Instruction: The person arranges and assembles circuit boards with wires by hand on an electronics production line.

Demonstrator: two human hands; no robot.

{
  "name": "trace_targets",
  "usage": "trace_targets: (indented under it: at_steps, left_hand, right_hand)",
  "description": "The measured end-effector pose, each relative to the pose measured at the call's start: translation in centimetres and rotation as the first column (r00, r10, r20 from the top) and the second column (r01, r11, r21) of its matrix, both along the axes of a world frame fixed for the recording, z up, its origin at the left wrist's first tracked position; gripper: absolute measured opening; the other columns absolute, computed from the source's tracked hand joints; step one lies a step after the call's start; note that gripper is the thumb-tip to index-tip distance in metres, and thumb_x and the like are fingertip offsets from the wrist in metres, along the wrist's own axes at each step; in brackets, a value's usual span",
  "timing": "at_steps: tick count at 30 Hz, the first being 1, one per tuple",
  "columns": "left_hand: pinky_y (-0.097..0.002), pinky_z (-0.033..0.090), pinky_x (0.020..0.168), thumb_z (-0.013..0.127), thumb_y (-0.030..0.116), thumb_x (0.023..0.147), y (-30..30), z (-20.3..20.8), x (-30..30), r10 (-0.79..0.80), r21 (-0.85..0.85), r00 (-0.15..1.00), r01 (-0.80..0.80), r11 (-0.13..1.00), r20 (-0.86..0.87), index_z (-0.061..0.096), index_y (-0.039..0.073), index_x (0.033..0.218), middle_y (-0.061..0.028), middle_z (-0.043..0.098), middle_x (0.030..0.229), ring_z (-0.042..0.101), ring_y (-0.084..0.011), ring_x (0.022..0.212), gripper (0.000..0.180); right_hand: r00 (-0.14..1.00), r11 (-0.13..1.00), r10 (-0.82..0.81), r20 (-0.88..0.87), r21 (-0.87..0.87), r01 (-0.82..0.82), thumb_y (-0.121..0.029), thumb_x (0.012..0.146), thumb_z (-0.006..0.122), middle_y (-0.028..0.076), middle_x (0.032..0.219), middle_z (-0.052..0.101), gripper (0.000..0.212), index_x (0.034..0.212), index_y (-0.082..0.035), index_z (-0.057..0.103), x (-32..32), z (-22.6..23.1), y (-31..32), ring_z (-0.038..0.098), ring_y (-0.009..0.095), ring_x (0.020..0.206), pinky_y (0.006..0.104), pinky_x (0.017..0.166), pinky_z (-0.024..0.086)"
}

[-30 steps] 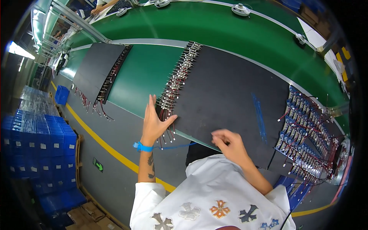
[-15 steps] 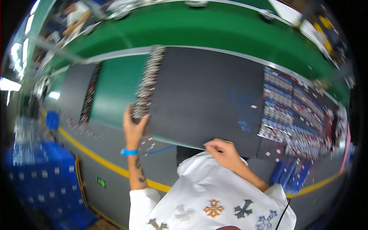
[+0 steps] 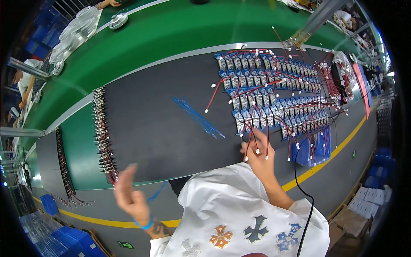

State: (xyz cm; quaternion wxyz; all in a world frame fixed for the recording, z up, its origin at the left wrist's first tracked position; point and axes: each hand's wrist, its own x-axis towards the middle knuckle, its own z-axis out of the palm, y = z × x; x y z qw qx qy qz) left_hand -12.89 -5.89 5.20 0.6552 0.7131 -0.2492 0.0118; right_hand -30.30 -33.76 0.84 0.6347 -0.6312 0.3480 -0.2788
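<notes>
My left hand (image 3: 132,198) is in the air off the near edge of the dark mat (image 3: 171,128), blurred, fingers stretched and thumb apart, holding nothing. It is close to the near end of a long row of small parts with metal pins (image 3: 102,132). My right hand (image 3: 260,159) is at the near left corner of several rows of small blue-wrapped circuit boards (image 3: 252,98). Its thumb and forefinger look apart, with the fingertips among red and black wires (image 3: 267,139) that end in white plugs. Whether they touch a board is unclear.
Thin blue strips (image 3: 198,118) lie on the mat. Another row of parts (image 3: 63,158) is farther left. A metal post (image 3: 314,28) rises behind the boards, and a blue bin (image 3: 314,147) is beneath their near edge. Beyond runs a green belt (image 3: 162,38); other people's arms are at its far side.
The view has swung toward the right. My left hand has come away from the row of pinned parts. My right hand has moved from the mat's near edge to the wired boards.
</notes>
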Motion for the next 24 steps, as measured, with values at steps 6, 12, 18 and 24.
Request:
trace_targets:
  at_steps: [6,12,18,24]
  left_hand:
    - [-0.0343,0.044,0.1,0.061,0.0,0.089,-10.4,-2.7,-4.7,-0.508,-0.124,0.709,0.52,0.845,-0.49,0.053,-0.005,0.125,-0.0169,0.058,0.127,0.055,-0.023,0.119,0.038]
    - [-0.033,0.045,0.099,0.058,0.001,0.092,-15.6,-5.3,-7.6,-0.611,-0.34,0.446,0.549,0.764,-0.654,0.04,-0.004,0.136,-0.0173,0.054,0.13,0.054,-0.0223,0.12,0.048]
    - [-0.0289,0.049,0.084,0.056,0.0,0.092,-17.7,-6.3,-9.1,-0.597,-0.444,0.592,0.402,0.801,-0.542,0.049,-0.003,0.123,-0.0067,0.06,0.105,0.057,-0.0131,0.097,0.032]
    - [-0.0251,0.048,0.078,0.052,0.019,0.1,-14.6,-7.1,-7.2,-0.388,-0.375,0.517,0.136,0.917,-0.763,0.051,-0.001,0.125,-0.0048,0.063,0.105,0.057,-0.0084,0.091,0.032]
  right_hand:
    - [0.992,0.923,-0.073,-0.107,-0.383,0.027,-0.004,0.091,0.059,0.008,0.068,0.064,0.02,0.111,0.002,0.062,4.3,-1.3,-2.8,0.057,0.01,0.054,0.0235,0.05,0.044]
    - [1.0,0.876,0.006,0.002,-0.482,-0.004,-0.003,0.092,0.059,0.009,0.074,0.07,0.011,0.097,0.003,0.067,2.7,2.3,-1.5,0.061,0.009,0.058,0.0228,0.053,0.049]
    - [0.95,0.642,0.311,-0.029,-0.731,-0.232,0.003,0.076,0.071,0.012,0.088,0.069,0.026,0.102,0.004,0.069,2.8,4.5,-0.4,0.065,0.025,0.074,0.0336,0.065,0.051]
    - [0.745,0.484,0.635,-0.204,-0.646,-0.59,0.001,0.079,0.067,0.016,0.106,0.062,0.046,0.123,0.001,0.057,2.3,10.0,1.4,0.06,0.032,0.099,0.0395,0.085,0.05]
